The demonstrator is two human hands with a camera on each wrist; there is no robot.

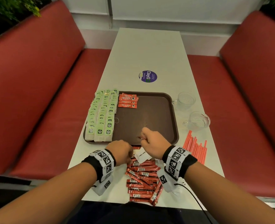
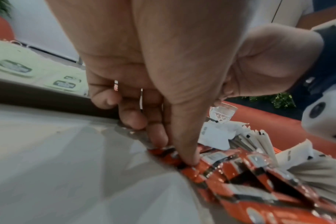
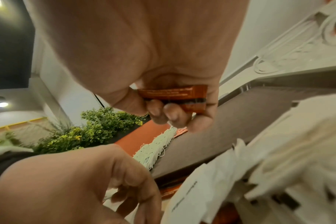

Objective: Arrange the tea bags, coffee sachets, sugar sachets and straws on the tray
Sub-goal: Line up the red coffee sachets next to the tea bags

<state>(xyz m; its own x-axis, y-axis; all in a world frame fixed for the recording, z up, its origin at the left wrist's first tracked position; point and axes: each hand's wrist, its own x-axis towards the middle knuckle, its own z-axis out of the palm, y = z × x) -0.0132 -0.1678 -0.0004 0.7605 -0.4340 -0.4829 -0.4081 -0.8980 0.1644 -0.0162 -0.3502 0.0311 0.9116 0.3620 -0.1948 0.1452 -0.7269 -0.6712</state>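
Note:
A brown tray [image 1: 143, 113] lies mid-table, with rows of green tea bags [image 1: 101, 113] along its left side and several red coffee sachets [image 1: 128, 101] at its far left corner. More red coffee sachets [image 1: 141, 180] lie piled on the table by the near edge. My left hand [image 1: 130, 157] reaches down onto this pile, thumb and fingers pinching one sachet [image 2: 175, 157]. My right hand [image 1: 143, 139] hovers over the tray's near edge, fingers curled round a coffee sachet [image 3: 173, 97]. A white sugar sachet [image 1: 141, 155] lies between my hands. Pink straws [image 1: 195, 147] lie to the right.
Two clear glass cups [image 1: 184, 100] [image 1: 198, 121] stand right of the tray. A purple round sticker [image 1: 147, 76] marks the far tabletop. Red benches [image 1: 41, 101] flank the table. More white sugar sachets [image 2: 255, 142] lie beside the coffee pile.

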